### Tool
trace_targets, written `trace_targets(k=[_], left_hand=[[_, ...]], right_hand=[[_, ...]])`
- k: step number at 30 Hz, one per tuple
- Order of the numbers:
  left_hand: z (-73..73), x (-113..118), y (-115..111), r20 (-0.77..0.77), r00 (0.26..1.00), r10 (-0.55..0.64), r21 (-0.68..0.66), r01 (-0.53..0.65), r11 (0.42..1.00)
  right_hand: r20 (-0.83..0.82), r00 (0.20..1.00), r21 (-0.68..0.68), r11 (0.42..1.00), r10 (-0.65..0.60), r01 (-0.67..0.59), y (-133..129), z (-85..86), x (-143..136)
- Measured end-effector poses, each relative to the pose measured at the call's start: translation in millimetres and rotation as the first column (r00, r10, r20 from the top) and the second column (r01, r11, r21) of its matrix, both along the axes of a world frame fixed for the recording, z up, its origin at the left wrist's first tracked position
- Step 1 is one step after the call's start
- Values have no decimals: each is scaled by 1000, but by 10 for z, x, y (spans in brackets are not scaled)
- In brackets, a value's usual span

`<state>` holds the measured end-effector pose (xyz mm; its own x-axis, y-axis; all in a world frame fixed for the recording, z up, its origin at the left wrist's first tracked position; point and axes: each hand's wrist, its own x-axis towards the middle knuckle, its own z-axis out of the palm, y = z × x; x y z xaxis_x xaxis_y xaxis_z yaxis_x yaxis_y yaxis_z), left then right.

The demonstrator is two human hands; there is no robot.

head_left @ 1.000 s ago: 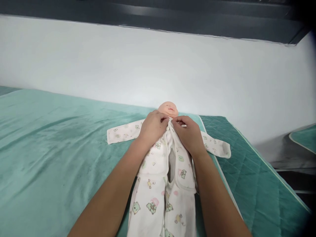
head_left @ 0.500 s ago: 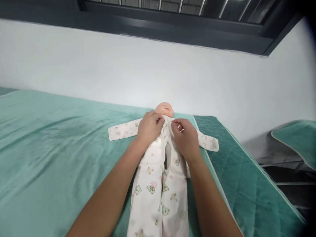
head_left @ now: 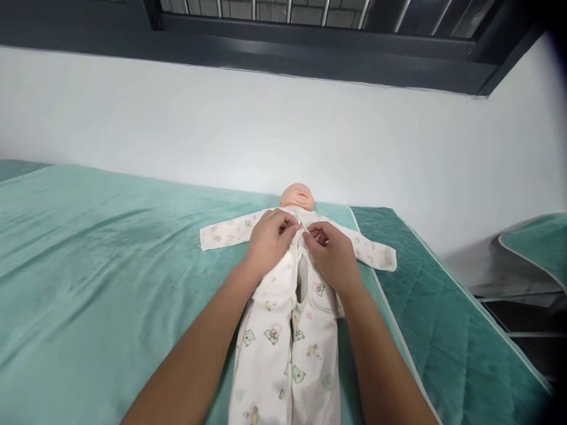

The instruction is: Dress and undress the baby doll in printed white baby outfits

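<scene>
A doll (head_left: 296,196) lies on its back with its head toward the wall, dressed in a white printed jacket (head_left: 230,231) and matching trousers (head_left: 266,354). Both sleeves are spread out sideways. My left hand (head_left: 272,241) pinches the jacket's front edge at the upper chest. Opposite it, my right hand (head_left: 330,251) has its fingers closed on the other front edge, and the fingertips of both hands nearly meet. Below them the jacket front gapes, showing a grey patch. Any fastener between the fingers is too small to make out.
A light green sheet (head_left: 110,265) lies under the doll, with a darker quilted green mat (head_left: 452,319) to the right. Behind is a white wall (head_left: 221,124) below a dark window frame (head_left: 310,53). Another green pad (head_left: 538,242) is at the far right.
Both hands have moved slightly down the chest from the neckline, and my right hand has come closer to my left. The view has shifted slightly.
</scene>
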<state>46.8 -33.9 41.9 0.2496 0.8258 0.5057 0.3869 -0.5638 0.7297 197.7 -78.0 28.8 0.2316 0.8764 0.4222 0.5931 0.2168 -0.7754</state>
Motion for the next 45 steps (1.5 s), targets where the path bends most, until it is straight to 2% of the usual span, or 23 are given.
trace_targets(k=[4, 6, 9, 16, 24, 31, 40, 45], left_hand=[[92, 92, -55, 134, 990, -40, -199, 66, 978], [101, 120, -61, 172, 984, -52, -244, 94, 965], [75, 113, -44, 219, 973, -75, -263, 133, 956], [-3, 36, -8, 237, 964, -122, -266, 186, 946], [7, 56, -22, 203, 975, -87, -263, 140, 954], [8, 43, -42, 186, 972, -142, -254, 187, 949], [42, 70, -66, 87, 991, -102, -230, 120, 966], [28, 81, -63, 87, 992, -90, -242, 109, 964]], right_hand=[[-128, 992, -29, 1000, -8, 4, 10, 70, 42], [-238, 971, -17, 1000, 0, -4, 9, 99, 45], [-321, 947, 22, 1000, 23, -16, -1, 96, 10], [-355, 935, 37, 999, 13, 0, -6, -20, -65], [-286, 956, 10, 998, 69, -69, -5, 2, -38], [-269, 957, -26, 993, 108, -119, 10, -3, -11], [-103, 992, 13, 997, 79, -78, 20, -9, -36], [-90, 992, 4, 996, 86, -86, 20, -33, -23]])
